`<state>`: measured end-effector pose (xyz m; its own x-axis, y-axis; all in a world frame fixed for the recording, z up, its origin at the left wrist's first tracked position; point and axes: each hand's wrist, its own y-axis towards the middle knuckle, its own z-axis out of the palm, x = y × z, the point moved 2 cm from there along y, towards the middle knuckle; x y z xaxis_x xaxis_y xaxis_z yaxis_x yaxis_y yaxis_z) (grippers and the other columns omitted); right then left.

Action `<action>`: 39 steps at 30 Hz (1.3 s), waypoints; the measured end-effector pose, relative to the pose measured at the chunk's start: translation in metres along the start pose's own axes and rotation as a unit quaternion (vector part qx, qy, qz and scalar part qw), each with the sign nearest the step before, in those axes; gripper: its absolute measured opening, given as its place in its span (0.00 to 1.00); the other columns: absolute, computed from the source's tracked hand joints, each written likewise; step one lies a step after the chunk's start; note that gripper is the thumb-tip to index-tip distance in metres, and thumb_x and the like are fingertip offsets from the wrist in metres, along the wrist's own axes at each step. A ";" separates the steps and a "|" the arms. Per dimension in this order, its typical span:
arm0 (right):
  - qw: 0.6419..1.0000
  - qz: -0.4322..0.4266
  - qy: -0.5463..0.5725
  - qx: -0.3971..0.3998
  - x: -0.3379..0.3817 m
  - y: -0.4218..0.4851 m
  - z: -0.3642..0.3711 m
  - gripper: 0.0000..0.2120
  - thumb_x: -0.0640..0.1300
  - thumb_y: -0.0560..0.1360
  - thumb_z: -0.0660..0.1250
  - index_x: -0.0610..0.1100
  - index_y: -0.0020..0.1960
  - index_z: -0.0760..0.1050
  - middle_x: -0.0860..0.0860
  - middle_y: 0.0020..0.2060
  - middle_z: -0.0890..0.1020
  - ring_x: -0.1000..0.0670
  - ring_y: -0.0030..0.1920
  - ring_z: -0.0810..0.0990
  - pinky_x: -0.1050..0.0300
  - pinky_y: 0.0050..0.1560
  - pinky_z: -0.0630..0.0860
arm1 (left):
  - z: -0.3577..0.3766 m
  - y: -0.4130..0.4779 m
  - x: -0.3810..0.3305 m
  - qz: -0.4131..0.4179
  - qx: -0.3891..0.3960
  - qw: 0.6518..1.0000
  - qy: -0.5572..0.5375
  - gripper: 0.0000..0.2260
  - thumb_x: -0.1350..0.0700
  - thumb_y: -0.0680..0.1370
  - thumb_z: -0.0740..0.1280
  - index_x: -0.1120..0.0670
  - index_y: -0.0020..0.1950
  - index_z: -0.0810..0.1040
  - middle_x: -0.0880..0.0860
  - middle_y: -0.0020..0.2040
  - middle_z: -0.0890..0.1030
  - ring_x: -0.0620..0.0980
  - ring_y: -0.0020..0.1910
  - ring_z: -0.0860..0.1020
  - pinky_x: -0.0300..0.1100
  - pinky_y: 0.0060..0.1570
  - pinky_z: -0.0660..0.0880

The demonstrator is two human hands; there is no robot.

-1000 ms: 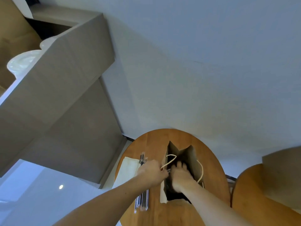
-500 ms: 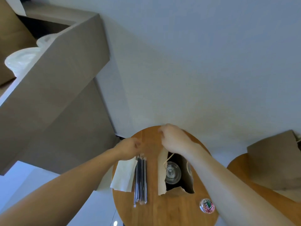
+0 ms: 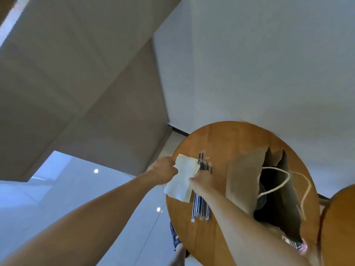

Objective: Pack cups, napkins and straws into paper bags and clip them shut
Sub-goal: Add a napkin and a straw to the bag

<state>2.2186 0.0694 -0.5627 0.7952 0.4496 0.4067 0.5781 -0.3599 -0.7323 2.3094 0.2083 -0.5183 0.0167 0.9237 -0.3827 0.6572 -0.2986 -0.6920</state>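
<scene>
1. Napkins (image 3: 181, 181): a pale, flat pile at the left edge of the round wooden surface (image 3: 221, 137), with its near corner overhanging the rim. The top sheet looks slightly lifted.
2. Left hand (image 3: 165, 169): fingers curled, gripping the napkins at their far-left edge.
3. Right hand (image 3: 201, 182): pinches the right edge of the napkins and lies across the straws.
4. Straws (image 3: 200, 208): a bundle of dark straws in clear wrappers, lying flat just beside the napkins on their right. They are partly under the right hand.
5. Paper bag (image 3: 244, 179): brown, standing open to the right of the straws, with two pale cord handles looping over its mouth. The inside is dark and its contents cannot be made out.
6. Clips (image 3: 299, 246): a small clear tub of coloured clips, blurred, near the bag's base at the near-right rim.
7. Second wooden surface (image 3: 338, 227): at the right frame edge, close to the first.
8. Cardboard box (image 3: 76, 73): large, filling the upper left.
9. Floor (image 3: 57, 189): glossy and pale, with light spots.
10. Wall (image 3: 269, 54): plain white, behind the surface.
</scene>
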 end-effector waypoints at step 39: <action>0.995 0.016 -0.003 -0.094 -0.033 0.047 0.062 0.10 0.49 0.76 0.68 0.42 0.49 0.76 0.50 0.43 0.82 0.50 0.38 0.82 0.63 0.27 0.74 | 0.040 0.006 0.035 -0.052 0.009 0.994 -0.094 0.16 0.56 0.79 0.65 0.53 0.68 0.75 0.51 0.64 0.77 0.49 0.53 0.75 0.38 0.49 0.75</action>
<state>2.2084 0.0882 -0.6448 0.8128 0.4400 0.3817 0.5773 -0.5205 -0.6292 2.2836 0.2297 -0.5604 -0.1938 0.8888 -0.4153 0.6343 -0.2094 -0.7442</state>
